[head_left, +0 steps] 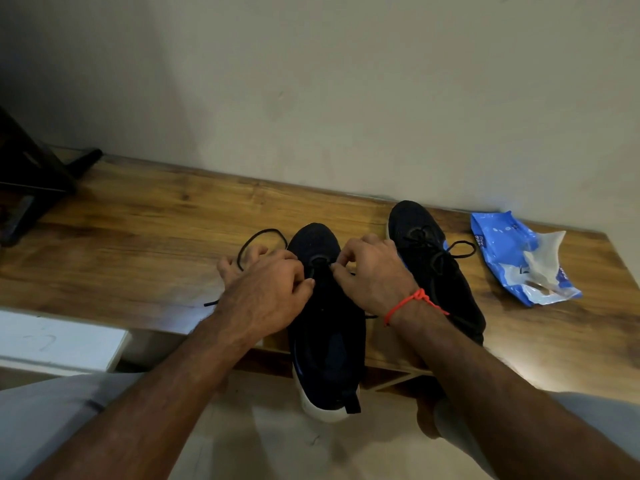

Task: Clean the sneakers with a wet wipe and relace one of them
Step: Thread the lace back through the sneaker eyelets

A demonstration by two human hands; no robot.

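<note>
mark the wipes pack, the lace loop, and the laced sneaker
wipes pack [504, 249], head view, blue upper part of the wrapper
lace loop [262, 231], head view, top of the loop's arc
laced sneaker [410, 220], head view, toe upper

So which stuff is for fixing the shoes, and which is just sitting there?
For the job:
near sneaker, being relaced
black lace, pinched by both the left hand and right hand
far sneaker
wet wipe pack

Just lying about:
dark stand at the table's left end
</note>
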